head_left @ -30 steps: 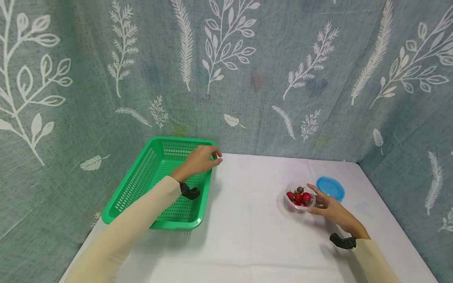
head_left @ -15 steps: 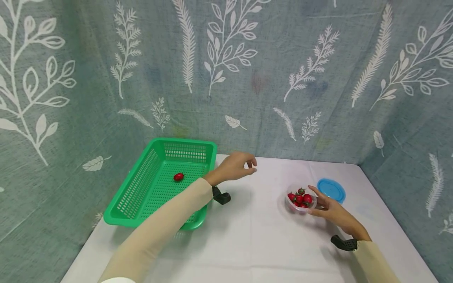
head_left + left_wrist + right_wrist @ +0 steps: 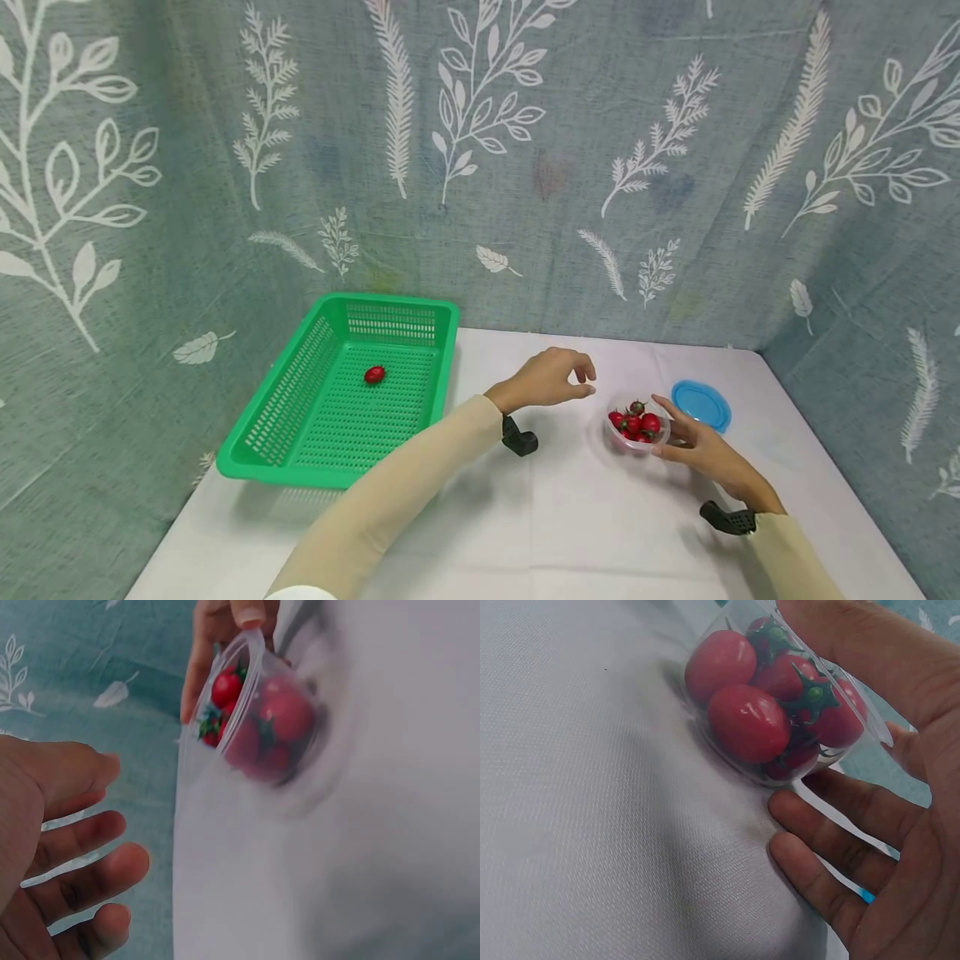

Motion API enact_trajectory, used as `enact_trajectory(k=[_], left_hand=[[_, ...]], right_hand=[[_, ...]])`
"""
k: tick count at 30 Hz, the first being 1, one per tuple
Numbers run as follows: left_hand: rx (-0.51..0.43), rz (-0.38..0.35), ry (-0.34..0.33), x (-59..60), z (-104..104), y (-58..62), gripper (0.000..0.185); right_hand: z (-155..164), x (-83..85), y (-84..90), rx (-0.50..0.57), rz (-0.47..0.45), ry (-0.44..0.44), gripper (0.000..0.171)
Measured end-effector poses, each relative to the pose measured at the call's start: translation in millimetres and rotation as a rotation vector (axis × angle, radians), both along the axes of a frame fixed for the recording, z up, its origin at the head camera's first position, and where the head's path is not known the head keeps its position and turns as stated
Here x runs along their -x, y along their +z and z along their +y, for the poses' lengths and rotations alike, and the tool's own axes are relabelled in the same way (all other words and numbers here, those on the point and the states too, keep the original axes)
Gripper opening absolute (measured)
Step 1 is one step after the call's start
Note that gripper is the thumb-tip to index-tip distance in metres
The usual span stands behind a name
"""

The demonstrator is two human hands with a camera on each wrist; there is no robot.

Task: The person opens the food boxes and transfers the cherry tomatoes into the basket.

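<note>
A small clear bowl (image 3: 607,425) of cherry tomatoes (image 3: 634,421) stands on the white table right of centre. My right hand (image 3: 670,429) grips its right side, thumb behind and fingers in front; the right wrist view shows the thumb (image 3: 855,652) over the bowl's rim (image 3: 874,724) and the fingers (image 3: 832,847) under it. My left hand (image 3: 587,382) hovers just left of the bowl, fingers loosely curled and empty. In the left wrist view its relaxed fingers (image 3: 82,862) face the bowl (image 3: 238,656). One cherry tomato (image 3: 374,375) lies in the green basket (image 3: 315,475).
A round blue lid (image 3: 701,403) lies flat just behind and right of the bowl. The green basket sits at the table's left rear, against the leaf-patterned curtain (image 3: 525,167) that walls in the table on three sides. White tablecloth (image 3: 525,517) stretches toward me.
My left hand has moved from the basket's far right corner rightward across the table to beside the bowl. A tomato now lies uncovered in the basket. The right hand stayed on the bowl.
</note>
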State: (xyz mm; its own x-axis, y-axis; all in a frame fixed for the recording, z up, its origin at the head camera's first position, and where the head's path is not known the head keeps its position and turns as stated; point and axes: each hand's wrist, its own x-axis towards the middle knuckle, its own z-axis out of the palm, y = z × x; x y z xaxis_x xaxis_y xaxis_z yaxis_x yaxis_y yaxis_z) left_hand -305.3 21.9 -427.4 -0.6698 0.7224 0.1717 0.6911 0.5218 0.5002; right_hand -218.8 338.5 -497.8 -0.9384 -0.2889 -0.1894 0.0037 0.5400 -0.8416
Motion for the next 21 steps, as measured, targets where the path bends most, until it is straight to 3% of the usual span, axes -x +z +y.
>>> enact_trajectory(k=[11, 21], left_hand=[[0.012, -0.039, -0.045, -11.7, 48, -16.8, 0.021], [0.075, -0.059, -0.007, -18.6, 69, -36.0, 0.026]], right_hand=[[2, 1.1, 0.7, 0.013, -0.010, 0.001, 0.090], [3, -1.0, -1.3, 0.036, 0.002, 0.015, 0.089]])
